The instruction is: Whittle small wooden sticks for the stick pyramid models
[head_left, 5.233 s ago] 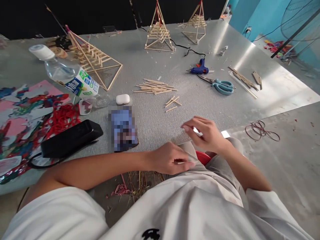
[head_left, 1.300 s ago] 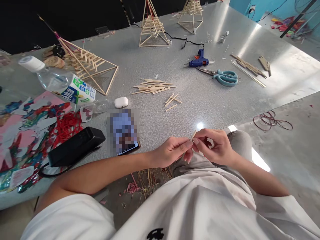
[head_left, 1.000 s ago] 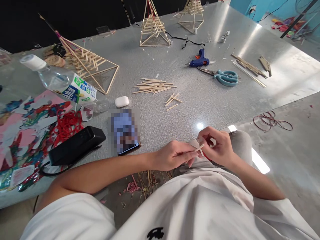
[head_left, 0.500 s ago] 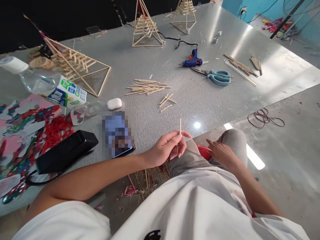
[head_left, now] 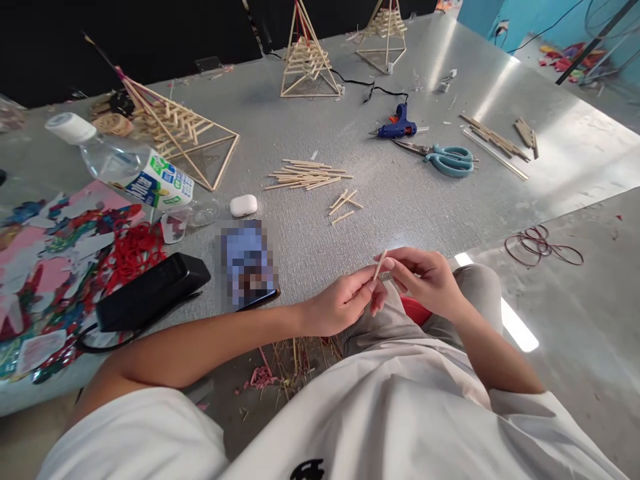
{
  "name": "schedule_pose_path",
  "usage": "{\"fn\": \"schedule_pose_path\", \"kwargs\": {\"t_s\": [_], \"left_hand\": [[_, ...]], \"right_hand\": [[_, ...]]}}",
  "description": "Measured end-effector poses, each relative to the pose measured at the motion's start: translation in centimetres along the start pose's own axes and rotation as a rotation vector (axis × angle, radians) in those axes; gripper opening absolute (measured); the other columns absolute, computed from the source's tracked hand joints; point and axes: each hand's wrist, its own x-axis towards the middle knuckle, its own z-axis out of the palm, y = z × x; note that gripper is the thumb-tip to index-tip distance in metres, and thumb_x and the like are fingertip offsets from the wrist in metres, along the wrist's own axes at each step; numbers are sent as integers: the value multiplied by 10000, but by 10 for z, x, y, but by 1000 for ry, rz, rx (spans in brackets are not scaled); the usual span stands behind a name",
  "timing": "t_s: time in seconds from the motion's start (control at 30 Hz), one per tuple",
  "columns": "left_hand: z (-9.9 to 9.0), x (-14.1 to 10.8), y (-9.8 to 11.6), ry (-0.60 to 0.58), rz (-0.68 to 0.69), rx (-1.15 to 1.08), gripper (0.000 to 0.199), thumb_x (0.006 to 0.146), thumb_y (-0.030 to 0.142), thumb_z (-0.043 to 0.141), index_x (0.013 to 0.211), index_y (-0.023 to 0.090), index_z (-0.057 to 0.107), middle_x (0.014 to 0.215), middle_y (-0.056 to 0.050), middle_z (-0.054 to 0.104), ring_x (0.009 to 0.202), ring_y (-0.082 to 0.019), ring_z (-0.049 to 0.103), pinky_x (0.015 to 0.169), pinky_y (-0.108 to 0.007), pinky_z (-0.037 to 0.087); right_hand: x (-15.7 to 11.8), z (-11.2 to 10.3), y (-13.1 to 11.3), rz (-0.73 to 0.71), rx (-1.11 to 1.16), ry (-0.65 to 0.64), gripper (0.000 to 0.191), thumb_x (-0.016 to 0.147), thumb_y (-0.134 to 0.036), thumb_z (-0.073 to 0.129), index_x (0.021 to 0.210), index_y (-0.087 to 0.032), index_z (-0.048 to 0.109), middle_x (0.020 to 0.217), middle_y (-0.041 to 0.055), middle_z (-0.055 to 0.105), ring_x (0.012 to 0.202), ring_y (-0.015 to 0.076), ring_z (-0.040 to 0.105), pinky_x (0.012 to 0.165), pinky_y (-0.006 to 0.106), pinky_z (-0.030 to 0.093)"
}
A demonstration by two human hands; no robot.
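A short wooden stick point(head_left: 380, 264) is pinched between the thumb and fingers of my left hand point(head_left: 345, 301), over my lap by the table edge. My right hand point(head_left: 425, 277) closes on the stick's upper end with thumb and forefinger. Beyond the hands, a few short sticks point(head_left: 345, 205) lie on the table, with a pile of longer sticks point(head_left: 307, 175) behind them. Light blue scissors point(head_left: 450, 161) and a blue glue gun point(head_left: 399, 125) lie farther to the right.
Stick pyramids point(head_left: 310, 63) stand at the back. On the left are a plastic bottle point(head_left: 115, 157), a black box-like device point(head_left: 150, 290), a phone point(head_left: 249, 263), a white case point(head_left: 243, 205) and coloured scraps point(head_left: 50, 267). Cord point(head_left: 543, 245) lies at the right.
My right hand has risen from my lap and come to the stick in my left hand. The stick has tilted and shifted slightly right. The camera view has shifted a little left.
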Motion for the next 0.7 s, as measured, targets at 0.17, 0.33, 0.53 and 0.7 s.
{"fn": "schedule_pose_path", "kwargs": {"t_s": [0.17, 0.33, 0.53, 0.7], "left_hand": [[1, 1, -2, -8, 74, 34, 436, 1150, 384, 369, 1508, 176, 507, 937, -49, 630, 713, -106, 543, 605, -214, 473], [2, -1, -8, 41, 50, -64, 534, 1139, 432, 394, 1621, 201, 401, 1035, -81, 643, 806, -132, 590, 560, -188, 480], [3, 3, -13, 221, 47, -253, 473, 1098, 478, 511, 1456, 169, 526, 1051, -89, 648, 806, -147, 640, 489, -184, 519], [3, 6, -6, 209, 54, -299, 412, 1026, 463, 658, 1290, 149, 625, 1114, -128, 694, 957, -208, 683, 546, -231, 593]], "right_hand": [[-3, 5, 1, -15, 10, 90, 329, 1051, -440, 640, 870, -173, 704, 553, -77, 383, 495, 67, 272, 457, 236, 199], [-15, 4, 3, 17, 74, 137, 262, 1043, -445, 652, 958, -197, 666, 584, -73, 438, 505, 75, 295, 477, 237, 234], [-32, 3, 11, 104, 63, 148, 291, 1003, -463, 710, 884, -200, 671, 592, -47, 500, 520, 86, 334, 485, 246, 258], [-43, 21, 16, 167, 131, 284, 327, 1001, -509, 703, 899, -199, 681, 548, -71, 449, 475, 72, 278, 451, 238, 205]]}}
